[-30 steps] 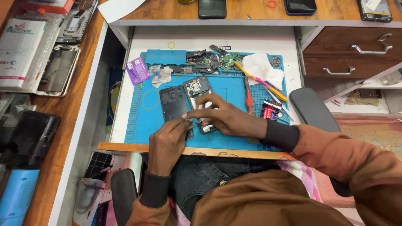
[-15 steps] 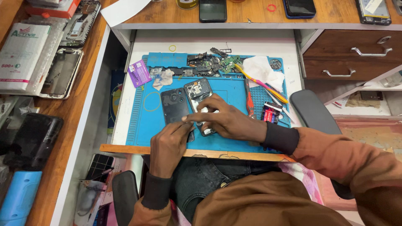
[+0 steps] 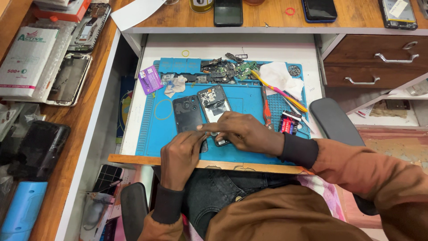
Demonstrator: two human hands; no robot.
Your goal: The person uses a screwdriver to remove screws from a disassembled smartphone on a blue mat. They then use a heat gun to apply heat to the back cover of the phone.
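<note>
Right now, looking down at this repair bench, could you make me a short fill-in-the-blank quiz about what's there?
1. Both hands, the left hand and the right hand, work over an opened phone lying on a mat coloured ____.
2. Just left of that phone lies a separate back cover coloured ____.
3. The loose circuit parts sit along the mat's ____ edge.
4. The crumpled tissue is ____.

Missing words: blue; black; far; white

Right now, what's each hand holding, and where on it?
Right hand presses on the lower half of the opened phone. Left hand pinches at the lower end of the black back cover; exact grip hidden.
</note>
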